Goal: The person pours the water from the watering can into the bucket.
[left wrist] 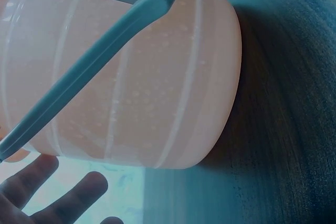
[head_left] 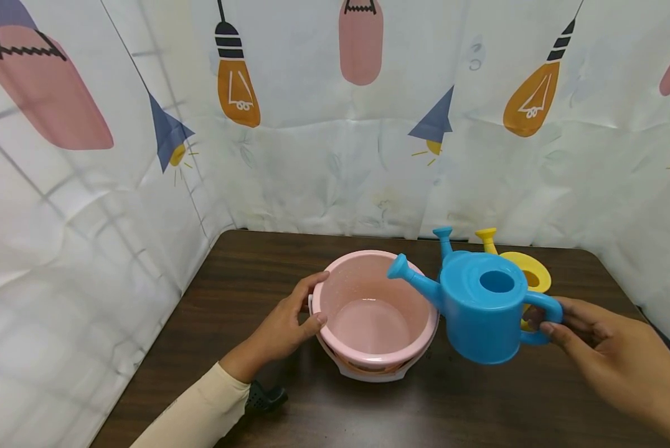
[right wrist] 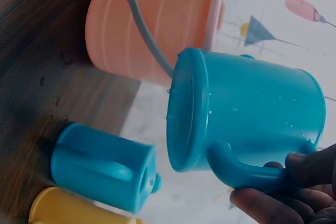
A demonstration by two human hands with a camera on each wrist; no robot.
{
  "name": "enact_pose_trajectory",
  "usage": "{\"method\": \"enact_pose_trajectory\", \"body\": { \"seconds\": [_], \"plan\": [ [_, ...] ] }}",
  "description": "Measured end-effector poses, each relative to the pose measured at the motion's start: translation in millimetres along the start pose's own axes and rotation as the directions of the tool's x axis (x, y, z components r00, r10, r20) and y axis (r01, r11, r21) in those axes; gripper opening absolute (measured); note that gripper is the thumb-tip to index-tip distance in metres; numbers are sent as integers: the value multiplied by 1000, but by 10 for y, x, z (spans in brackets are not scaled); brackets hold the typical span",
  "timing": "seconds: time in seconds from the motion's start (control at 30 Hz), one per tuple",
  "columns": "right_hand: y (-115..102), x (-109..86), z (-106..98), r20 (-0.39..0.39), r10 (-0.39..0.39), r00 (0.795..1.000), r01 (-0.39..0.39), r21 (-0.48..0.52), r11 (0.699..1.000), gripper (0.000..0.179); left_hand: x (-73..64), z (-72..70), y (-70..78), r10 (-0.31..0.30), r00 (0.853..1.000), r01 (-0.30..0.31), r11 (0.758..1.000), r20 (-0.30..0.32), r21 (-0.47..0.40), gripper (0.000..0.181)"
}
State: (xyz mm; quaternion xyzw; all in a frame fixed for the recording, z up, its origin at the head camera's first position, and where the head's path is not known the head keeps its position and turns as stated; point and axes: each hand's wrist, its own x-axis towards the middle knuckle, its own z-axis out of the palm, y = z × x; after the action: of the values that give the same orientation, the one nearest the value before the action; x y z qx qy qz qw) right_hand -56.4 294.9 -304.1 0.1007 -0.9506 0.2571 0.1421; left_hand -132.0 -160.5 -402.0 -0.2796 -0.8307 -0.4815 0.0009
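A pink bucket (head_left: 371,314) with a grey bail handle (right wrist: 144,30) stands upright on the table. My left hand (head_left: 287,320) holds its left rim, thumb toward the front and fingers farther back; in the left wrist view some fingertips (left wrist: 89,184) show beside the wall. My right hand (head_left: 615,354) grips the loop handle of a blue watering can (head_left: 483,317), raised above the table right of the bucket. Its spout (head_left: 405,270) points left and overlaps the bucket's right rim in the head view. Droplets cling to the can's outside in the right wrist view.
Behind the held can stand a second blue watering can (right wrist: 102,166) and a yellow one (head_left: 537,267), side by side. The dark wooden table (head_left: 268,261) bears a few water drops. A printed white curtain (head_left: 324,168) encloses the back and sides. A black object (head_left: 264,398) lies by the left wrist.
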Motion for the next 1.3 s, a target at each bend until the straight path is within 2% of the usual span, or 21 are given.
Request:
{"method": "enact_pose_trajectory", "body": {
  "seconds": [0.3, 0.57, 0.8, 1.07, 1.3],
  "plan": [
    [-45, 37, -28, -17, -75, 997, 75, -2, 997, 37, -6, 5, -5, 5, 1000, -5, 1000, -2, 9, 67],
    [-133, 72, -69, 23, -42, 999, 42, -3, 999, 37, -8, 5, -8, 5, 1000, -5, 1000, -1, -6, 67],
    [-196, 137, -89, 9, -137, 991, 137, -37, 990, 37, -12, 8, -22, 2, 1000, -2, 1000, 1, -5, 67],
    [-232, 183, -120, 1, -148, 989, 148, -65, 987, 39, -12, 7, -21, 2, 1000, -2, 1000, 4, -9, 67],
    [-255, 242, -142, -22, -221, 975, 218, -75, 973, 39, 0, 0, -19, 4, 1000, -4, 1000, 2, -8, 67]
  ]
}}
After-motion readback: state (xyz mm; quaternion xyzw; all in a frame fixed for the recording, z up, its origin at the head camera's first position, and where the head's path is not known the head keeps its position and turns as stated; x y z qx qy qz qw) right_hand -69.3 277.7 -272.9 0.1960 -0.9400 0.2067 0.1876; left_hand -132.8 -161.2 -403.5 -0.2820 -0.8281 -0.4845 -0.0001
